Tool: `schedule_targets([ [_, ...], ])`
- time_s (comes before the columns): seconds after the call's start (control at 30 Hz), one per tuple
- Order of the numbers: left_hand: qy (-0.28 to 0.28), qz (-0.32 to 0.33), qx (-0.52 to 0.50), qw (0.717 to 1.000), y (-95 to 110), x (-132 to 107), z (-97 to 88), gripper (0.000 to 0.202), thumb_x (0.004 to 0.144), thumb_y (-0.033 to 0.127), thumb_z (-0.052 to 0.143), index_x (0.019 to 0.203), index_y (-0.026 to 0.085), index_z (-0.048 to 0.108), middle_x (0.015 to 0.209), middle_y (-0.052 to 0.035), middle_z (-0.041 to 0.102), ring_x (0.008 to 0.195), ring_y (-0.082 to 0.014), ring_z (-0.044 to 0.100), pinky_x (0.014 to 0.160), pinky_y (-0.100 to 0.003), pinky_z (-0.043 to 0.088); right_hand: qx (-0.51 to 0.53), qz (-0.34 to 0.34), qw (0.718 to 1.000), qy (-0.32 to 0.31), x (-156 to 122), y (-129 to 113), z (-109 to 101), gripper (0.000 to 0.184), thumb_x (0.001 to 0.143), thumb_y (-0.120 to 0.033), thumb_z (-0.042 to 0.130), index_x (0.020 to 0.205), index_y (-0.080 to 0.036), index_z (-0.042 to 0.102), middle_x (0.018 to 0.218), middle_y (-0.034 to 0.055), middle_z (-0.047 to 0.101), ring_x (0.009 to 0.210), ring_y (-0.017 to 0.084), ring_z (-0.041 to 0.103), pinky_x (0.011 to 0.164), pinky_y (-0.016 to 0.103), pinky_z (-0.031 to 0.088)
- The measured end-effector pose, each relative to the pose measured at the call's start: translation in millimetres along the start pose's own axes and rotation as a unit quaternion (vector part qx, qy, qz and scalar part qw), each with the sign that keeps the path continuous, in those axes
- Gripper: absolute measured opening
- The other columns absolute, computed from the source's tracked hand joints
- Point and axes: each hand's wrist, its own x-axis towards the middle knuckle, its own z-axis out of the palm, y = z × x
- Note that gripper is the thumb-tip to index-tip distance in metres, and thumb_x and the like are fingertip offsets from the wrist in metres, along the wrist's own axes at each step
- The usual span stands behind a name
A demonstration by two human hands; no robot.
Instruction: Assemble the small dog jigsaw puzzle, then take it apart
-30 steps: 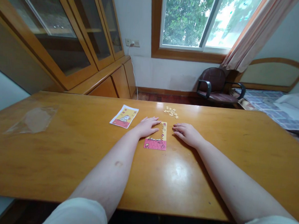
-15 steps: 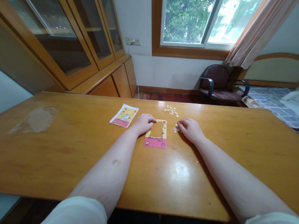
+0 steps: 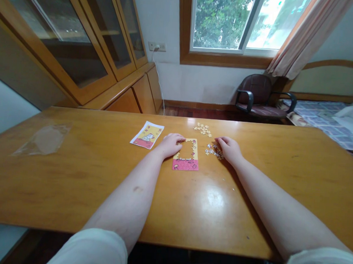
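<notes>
A jigsaw puzzle, pink at the bottom and yellow along its sides, lies flat with a rectangular gap in its middle. Across its upper left edge rests my left hand, fingers laid out over the border and holding nothing. My right hand is beside a pile of white-and-grey puzzle pieces, its thumb and fingers pressed together at the tips. Whether a piece is between them is too small to tell. Farther back lies a loose group of yellow pieces.
A picture card of a white cat-like figure lies left of the puzzle. A clear plastic bag is at the left on the wooden table. Beyond the table stand a glass-doored cabinet and an armchair.
My right hand has drawn back to the right, uncovering more of the white-and-grey pieces. My left hand stays on the puzzle's left edge. The view has shifted slightly.
</notes>
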Motion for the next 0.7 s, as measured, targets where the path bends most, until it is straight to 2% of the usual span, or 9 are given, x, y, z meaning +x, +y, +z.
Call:
schedule_targets([
  [0.1,0.001,0.006,-0.006,1.000,-0.5,0.4,0.1,0.042,0.078,0.018,0.050,0.114,0.021,0.071,0.123,-0.0039,0.068,0.117,-0.0234,0.056,0.107,-0.038,0.041,0.105,0.035,0.994,0.014,6.2,9.0,2.3,0.031,0.084,-0.042,0.051,0.087,-0.018,0.071,0.090,0.0083,0.074,0.090,0.024,0.068,0.088,0.039,0.052],
  [0.23,0.002,-0.002,-0.007,1.000,0.0,0.7,0.1,0.040,0.079,0.018,0.050,0.113,0.022,0.072,0.122,-0.0036,0.068,0.116,-0.0231,0.057,0.106,-0.038,0.041,0.194,0.061,0.979,0.019,12.1,13.9,0.5,0.031,0.082,-0.046,0.053,0.082,-0.019,0.069,0.090,0.0095,0.074,0.090,0.023,0.069,0.086,0.038,0.053],
  [0.37,0.007,-0.001,-0.010,1.000,0.1,0.8,0.7,0.039,0.079,0.019,0.050,0.112,0.022,0.072,0.120,-0.0037,0.069,0.114,-0.0228,0.058,0.106,-0.037,0.042,0.205,0.070,0.975,0.040,12.8,10.7,-6.3,0.034,0.080,-0.049,0.055,0.081,-0.018,0.068,0.083,0.0085,0.072,0.079,0.020,0.067,0.073,0.032,0.054],
  [0.47,0.010,0.002,-0.012,1.000,-1.0,1.2,1.2,0.039,0.079,0.019,0.050,0.111,0.021,0.072,0.120,-0.0036,0.069,0.114,-0.0224,0.058,0.106,-0.036,0.042,0.166,0.070,0.984,0.009,9.5,6.9,-10.6,0.034,0.078,-0.048,0.056,0.081,-0.017,0.069,0.072,0.0052,0.067,0.062,0.016,0.060,0.061,0.030,0.051],
  [0.53,0.010,0.004,-0.016,1.000,-1.7,1.7,1.4,0.039,0.078,0.019,0.050,0.111,0.021,0.073,0.120,-0.0040,0.069,0.114,-0.0225,0.059,0.106,-0.036,0.042,0.116,0.038,0.992,-0.026,5.6,3.3,-13.3,0.031,0.079,-0.045,0.057,0.081,-0.017,0.070,0.071,0.0047,0.066,0.062,0.017,0.058,0.062,0.031,0.050],
  [0.6,0.009,0.004,-0.019,1.000,-1.9,2.3,1.3,0.040,0.078,0.018,0.050,0.111,0.020,0.073,0.119,-0.0046,0.069,0.114,-0.0226,0.059,0.105,-0.036,0.043,0.044,-0.046,0.996,-0.064,1.7,-0.9,-16.3,0.025,0.078,-0.041,0.059,0.080,-0.018,0.071,0.075,0.0059,0.066,0.072,0.019,0.060,0.071,0.034,0.051],
  [0.7,0.006,-0.001,-0.021,1.000,-1.3,2.8,0.8,0.040,0.078,0.017,0.050,0.111,0.021,0.073,0.119,-0.0045,0.070,0.114,-0.0222,0.059,0.105,-0.036,0.043,-0.068,-0.195,0.971,-0.123,-1.5,-5.7,-20.6,0.018,0.079,-0.034,0.062,0.081,-0.021,0.075,0.083,0.0070,0.067,0.085,0.022,0.061,0.085,0.038,0.049],
])
